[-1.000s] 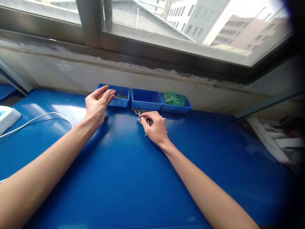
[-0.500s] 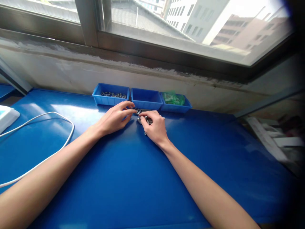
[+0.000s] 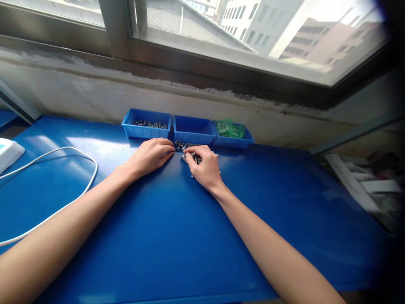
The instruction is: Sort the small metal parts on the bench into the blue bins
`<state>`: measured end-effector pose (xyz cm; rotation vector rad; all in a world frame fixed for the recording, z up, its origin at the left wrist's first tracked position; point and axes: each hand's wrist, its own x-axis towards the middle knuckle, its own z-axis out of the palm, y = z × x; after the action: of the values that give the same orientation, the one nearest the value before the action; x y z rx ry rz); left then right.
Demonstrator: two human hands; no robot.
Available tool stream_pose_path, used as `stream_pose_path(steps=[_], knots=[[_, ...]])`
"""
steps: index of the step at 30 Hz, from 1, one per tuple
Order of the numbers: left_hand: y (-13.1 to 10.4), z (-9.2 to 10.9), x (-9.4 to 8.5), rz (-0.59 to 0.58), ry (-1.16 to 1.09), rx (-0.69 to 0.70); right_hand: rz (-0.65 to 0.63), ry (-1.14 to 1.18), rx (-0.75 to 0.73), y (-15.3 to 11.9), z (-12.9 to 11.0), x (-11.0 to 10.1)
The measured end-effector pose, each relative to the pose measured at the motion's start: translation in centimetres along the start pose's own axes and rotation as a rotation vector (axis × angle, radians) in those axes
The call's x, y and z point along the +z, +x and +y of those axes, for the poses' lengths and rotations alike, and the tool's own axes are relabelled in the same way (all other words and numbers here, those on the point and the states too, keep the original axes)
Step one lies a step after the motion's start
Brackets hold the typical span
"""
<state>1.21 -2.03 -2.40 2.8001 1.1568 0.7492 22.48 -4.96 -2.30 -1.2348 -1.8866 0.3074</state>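
Observation:
Small metal parts (image 3: 180,145) lie in a loose group on the blue table (image 3: 177,236), in front of the bins. Just left of them is my left hand (image 3: 154,154), its fingers bent and pressed together; whatever is at the fingertips is too small to name. My right hand (image 3: 205,165) rests over the right side of the group, thumb and index finger pinched close, with more metal pieces showing under and beside the palm. I cannot make out what that pinch holds.
Behind the hands stand three blue bins: the left bin (image 3: 147,131) with small metal pieces, the middle bin (image 3: 194,137) and the right bin (image 3: 234,142) with green bags. A white cable (image 3: 91,181) curves at left from a white device (image 3: 9,154).
My left hand has drawn back slightly left from the metal parts and its fingers have closed together, uncovering more of the parts. My right hand has hardly moved.

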Motion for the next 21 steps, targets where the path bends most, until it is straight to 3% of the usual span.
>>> stream_pose_path(steps=[15,21], knots=[[-0.07,-0.03,-0.26,0.045,-0.018,-0.215,-0.004,-0.005,-0.001,0.03,-0.33,-0.12],[0.13,-0.04,-0.45,0.079,-0.109,-0.211,-0.014,0.005,0.005,-0.06,-0.09,-0.1]])
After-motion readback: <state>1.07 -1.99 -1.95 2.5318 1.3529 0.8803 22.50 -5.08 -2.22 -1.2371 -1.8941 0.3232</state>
